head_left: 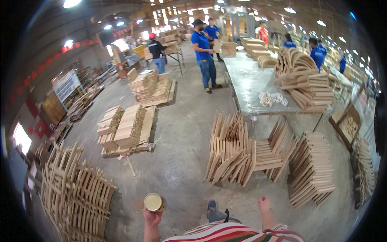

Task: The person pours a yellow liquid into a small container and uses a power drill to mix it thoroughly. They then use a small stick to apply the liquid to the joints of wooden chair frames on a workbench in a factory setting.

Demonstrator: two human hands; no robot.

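Note:
My left hand (151,218) is closed around a round, open-topped cup (153,202) with a pale yellow-cream inside; whether that is liquid or the cup's lining I cannot tell. The cup is held upright in front of me, over the concrete floor. Off to the right, my right hand (264,204) hangs with its fingers curled in, and nothing shows in it. The nearest things to it are a stack of angled wooden frame pieces (311,171) and wooden chair-like frames (268,155).
Nested wooden frames (76,193) stand at the left. Pallets of wooden slats (129,129) sit ahead. A metal-topped table (258,88) holds a white rag (272,99) and curved wood parts (298,64). A person in blue (203,48) stands beside it; several others are farther back.

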